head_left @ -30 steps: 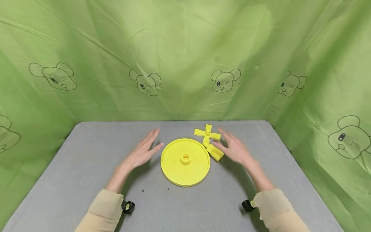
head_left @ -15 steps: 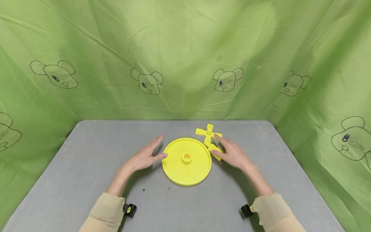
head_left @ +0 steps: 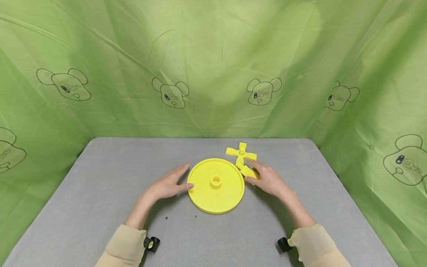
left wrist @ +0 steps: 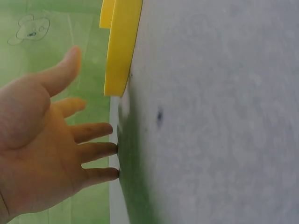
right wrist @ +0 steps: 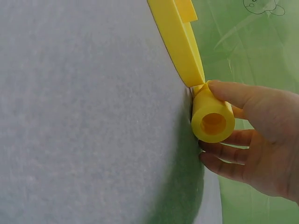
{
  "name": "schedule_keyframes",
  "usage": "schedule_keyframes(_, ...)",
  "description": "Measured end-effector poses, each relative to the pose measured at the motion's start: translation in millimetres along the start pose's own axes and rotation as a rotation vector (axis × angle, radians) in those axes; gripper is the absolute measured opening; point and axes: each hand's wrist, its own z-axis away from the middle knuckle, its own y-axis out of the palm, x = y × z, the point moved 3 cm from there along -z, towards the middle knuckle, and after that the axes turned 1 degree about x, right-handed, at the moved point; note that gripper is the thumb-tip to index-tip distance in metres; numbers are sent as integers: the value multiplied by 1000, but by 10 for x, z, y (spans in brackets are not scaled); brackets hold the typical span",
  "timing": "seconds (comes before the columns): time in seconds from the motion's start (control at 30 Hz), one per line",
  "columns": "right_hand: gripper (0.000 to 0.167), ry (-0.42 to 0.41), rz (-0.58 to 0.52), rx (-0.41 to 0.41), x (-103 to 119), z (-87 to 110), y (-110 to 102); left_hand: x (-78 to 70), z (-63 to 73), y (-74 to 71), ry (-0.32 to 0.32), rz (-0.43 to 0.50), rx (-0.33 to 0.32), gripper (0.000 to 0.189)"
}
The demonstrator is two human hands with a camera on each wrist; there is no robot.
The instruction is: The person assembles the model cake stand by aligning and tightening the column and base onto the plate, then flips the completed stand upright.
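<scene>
A round yellow disc [head_left: 203, 198] with a raised rim and a central socket lies on the grey table. At its left side is my left hand [head_left: 168, 185], fingers extended and thumb overlapping the rim in the head view; the left wrist view shows a bare palm [left wrist: 37, 144]. Against the disc's right edge lies a hollow yellow tube [right wrist: 201, 133]. My right hand [head_left: 271, 180] holds it between the thumb on the near side and fingers curved round the far side. Just beyond the tube sits a yellow four-armed cross piece [head_left: 233, 151] with a threaded stub at its centre.
Green curtains [head_left: 207, 44] printed with bear-head outlines enclose the table [head_left: 100, 193] at the back and sides. Small dark specks [head_left: 166, 218] dot the tabletop in front of the disc. A black wrist camera [head_left: 154, 244] sits by each cuff.
My right hand has come down and left onto the tube, its fingers drawing in around it. My left hand has lowered toward the disc's left rim. The yellow pieces keep their places.
</scene>
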Motion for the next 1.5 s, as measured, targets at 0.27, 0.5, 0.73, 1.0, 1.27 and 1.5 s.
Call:
schedule_keyframes(0.27, 70, -6, -19, 1, 26, 9, 2, -53, 35, 37, -37, -51, 3, 86)
schedule_keyframes(0.5, 60, 1, -55, -21, -7, 38, -4, -89, 43, 92, -45, -42, -13, 85)
schedule_keyframes(0.73, 56, 4, -58, -29, -9, 45, 5, -64, 49, 133, -50, -50, -33, 84)
schedule_keyframes(1.0, 55, 4, -68, -32, 15, 55, 12, -56, 75, 151, -66, -54, -26, 81)
schedule_keyframes(1.27, 50, 2, -80, -51, 24, 85, 5, -71, 122, 155, -63, -49, -18, 80)
schedule_keyframes(1.5, 48, 17, -103, -77, -9, 110, -28, -82, 122, 151, -71, -59, -10, 78)
